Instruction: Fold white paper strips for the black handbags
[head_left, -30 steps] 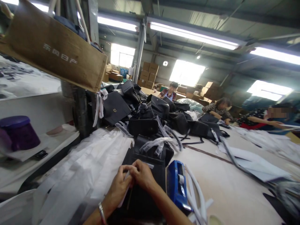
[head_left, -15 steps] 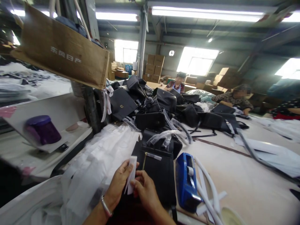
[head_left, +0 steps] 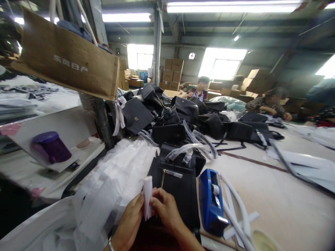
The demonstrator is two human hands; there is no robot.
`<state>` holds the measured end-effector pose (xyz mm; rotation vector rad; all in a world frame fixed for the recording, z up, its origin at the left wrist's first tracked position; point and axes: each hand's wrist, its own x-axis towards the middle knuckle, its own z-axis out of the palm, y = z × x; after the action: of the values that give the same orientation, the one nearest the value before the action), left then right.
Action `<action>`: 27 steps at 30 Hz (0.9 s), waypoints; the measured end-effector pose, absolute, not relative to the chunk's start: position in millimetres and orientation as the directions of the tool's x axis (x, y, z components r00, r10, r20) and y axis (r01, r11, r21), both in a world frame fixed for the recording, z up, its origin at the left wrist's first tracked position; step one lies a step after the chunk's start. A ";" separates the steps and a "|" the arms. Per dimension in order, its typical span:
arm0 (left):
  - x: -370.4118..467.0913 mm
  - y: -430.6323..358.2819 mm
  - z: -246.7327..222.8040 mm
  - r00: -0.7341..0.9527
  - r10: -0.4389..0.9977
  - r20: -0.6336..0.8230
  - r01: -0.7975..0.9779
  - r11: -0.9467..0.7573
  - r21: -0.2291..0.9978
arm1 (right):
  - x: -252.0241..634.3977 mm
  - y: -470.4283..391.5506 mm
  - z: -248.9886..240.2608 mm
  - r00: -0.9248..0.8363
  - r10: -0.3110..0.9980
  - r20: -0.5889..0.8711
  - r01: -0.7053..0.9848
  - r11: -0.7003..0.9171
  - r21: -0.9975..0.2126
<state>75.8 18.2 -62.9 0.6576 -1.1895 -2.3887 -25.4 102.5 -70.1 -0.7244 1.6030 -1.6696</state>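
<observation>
Between my two hands, above the near edge of a black bag, a folded strip of thin white sheet (head_left: 148, 196) stands upright. My left hand (head_left: 133, 213) grips its left side, with a silver bracelet (head_left: 111, 244) at the wrist. The fingers of my right hand (head_left: 165, 208) are curled and pinch the sheet's right side. Beneath and beyond them lies the black bag (head_left: 180, 195), with a gold zip (head_left: 163, 178) whose pull is wrapped in clear film. Just right of the bag sits a blue tape dispenser (head_left: 212, 202).
Black bags (head_left: 185, 108) are heaped across the table. Thin white sheets (head_left: 112, 170) pile up at my left. White tubes (head_left: 239, 205) lie beside the dispenser. A brown bag (head_left: 70, 59) hangs upper left, above a purple container (head_left: 52, 148). Co-workers (head_left: 270, 104) sit across the table.
My left hand has shifted down along the white strip, so more of its top shows. The strip stands straighter. The view has turned slightly.
</observation>
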 end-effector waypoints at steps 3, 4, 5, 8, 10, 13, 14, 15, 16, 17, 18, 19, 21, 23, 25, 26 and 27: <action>75.3 19.8 -74.1 -0.778 -0.577 -0.247 0.109 -0.512 0.852 | -25.7 100.2 -72.1 -0.624 -0.780 -0.053 0.015 0.055 -0.998; 75.5 20.8 -78.1 -0.762 -0.594 -0.259 0.095 -0.498 0.862 | -25.0 99.4 -74.0 -0.634 -0.773 -0.042 -0.015 0.066 -0.998; 75.5 21.9 -81.5 -0.745 -0.611 -0.270 0.082 -0.485 0.870 | -23.8 98.5 -76.2 -0.643 -0.765 -0.023 -0.053 0.075 -0.996; 74.0 26.1 -85.3 -0.707 -0.652 -0.273 0.064 -0.444 0.894 | -19.1 97.1 -83.1 -0.679 -0.731 0.070 -0.204 0.096 -0.974; 71.1 28.3 -82.6 -0.694 -0.674 -0.255 0.059 -0.406 0.912 | -16.6 97.3 -86.0 -0.701 -0.699 0.142 -0.295 0.103 -0.950; 65.8 28.7 -76.0 -0.697 -0.678 -0.234 0.020 -0.344 0.939 | -15.3 98.7 -87.2 -0.703 -0.685 0.193 -0.369 0.119 -0.922; 64.4 28.1 -74.5 -0.708 -0.668 -0.229 0.001 -0.324 0.946 | -15.2 99.2 -87.2 -0.699 -0.688 0.198 -0.393 0.139 -0.909; 63.3 27.3 -73.7 -0.718 -0.659 -0.225 -0.018 -0.306 0.952 | -15.0 99.4 -87.2 -0.693 -0.694 0.198 -0.423 0.168 -0.891; 62.4 26.3 -73.6 -0.725 -0.651 -0.224 -0.035 -0.291 0.956 | -14.5 99.6 -87.1 -0.688 -0.698 0.197 -0.457 0.206 -0.865; 61.6 25.3 -74.3 -0.727 -0.648 -0.227 -0.050 -0.279 0.959 | -13.9 99.7 -86.9 -0.683 -0.703 0.197 -0.496 0.248 -0.832; 60.8 24.3 -75.4 -0.724 -0.649 -0.232 -0.063 -0.273 0.960 | -13.3 100.1 -86.6 -0.676 -0.711 0.196 -0.538 0.293 -0.790; 59.9 23.3 -76.9 -0.719 -0.653 -0.240 -0.073 -0.272 0.960 | -12.9 100.9 -85.9 -0.666 -0.721 0.192 -0.579 0.338 -0.742; 57.4 21.8 -79.6 -0.710 -0.659 -0.250 -0.080 -0.277 0.958 | -14.2 104.9 -82.7 -0.633 -0.754 0.175 -0.651 0.397 -0.647; 54.0 21.1 -80.7 -0.714 -0.655 -0.248 -0.079 -0.276 0.958 | -20.7 112.7 -76.1 -0.568 -0.808 0.159 -0.696 0.367 -0.617; 50.9 21.6 -79.7 -0.726 -0.643 -0.243 -0.090 -0.263 0.961 | -32.9 122.4 -66.4 -0.486 -0.861 0.149 -0.671 0.259 -0.695; 50.0 22.2 -78.6 -0.731 -0.637 -0.243 -0.099 -0.254 0.962 | -40.1 126.7 -61.0 -0.482 -0.864 0.146 -0.623 0.221 -0.751; 49.7 23.0 -77.6 -0.735 -0.632 -0.247 -0.112 -0.246 0.963 | -46.8 130.0 -55.8 -0.517 -0.844 0.141 -0.560 0.209 -0.802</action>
<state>49.7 23.0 -77.6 0.8955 -1.6595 -2.0433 -46.8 130.0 -55.8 -1.3157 2.1616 -1.2133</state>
